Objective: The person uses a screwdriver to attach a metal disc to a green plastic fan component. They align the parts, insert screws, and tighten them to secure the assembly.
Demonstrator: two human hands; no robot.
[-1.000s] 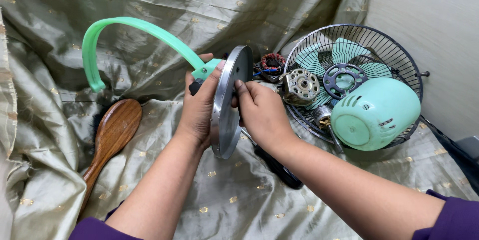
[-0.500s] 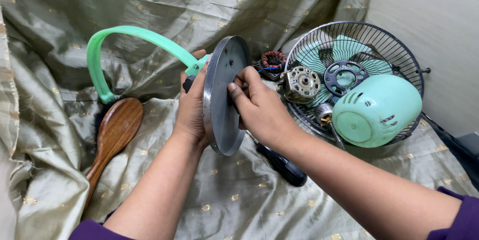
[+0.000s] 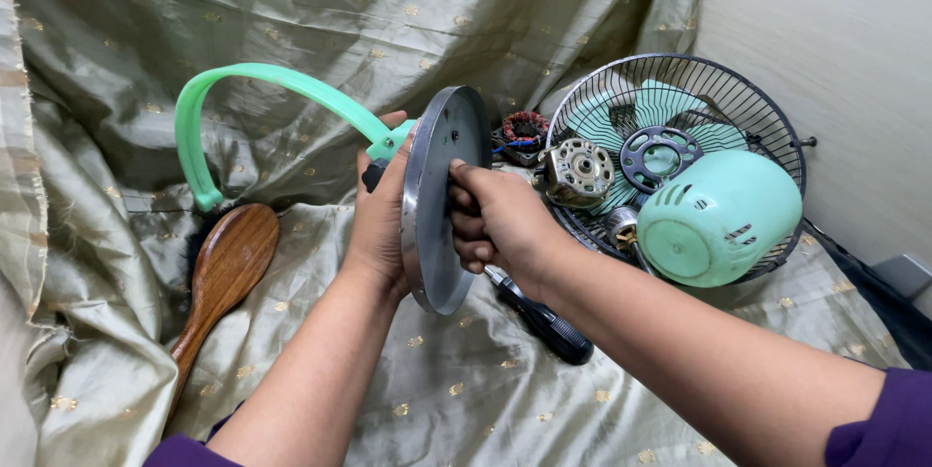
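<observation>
A round metal base plate (image 3: 443, 197) with a curved green plastic arm (image 3: 254, 90) is held up on edge over the cloth. My left hand (image 3: 381, 219) grips the plate's rim from the left, next to the green arm's joint. My right hand (image 3: 500, 224) is curled against the plate's right face, fingers closed at its middle. What the fingers pinch there is hidden.
A black-handled screwdriver (image 3: 544, 319) lies under my right hand. A wooden brush (image 3: 221, 278) lies left. At the right a wire fan guard (image 3: 757, 117) holds a green motor cover (image 3: 720, 218), a motor (image 3: 578, 174), a coil (image 3: 524, 128) and green blades. Olive cloth (image 3: 466, 399) covers everything.
The plate has turned slightly and shifted a little right and down. My right hand's fingers have closed tighter against the plate's face.
</observation>
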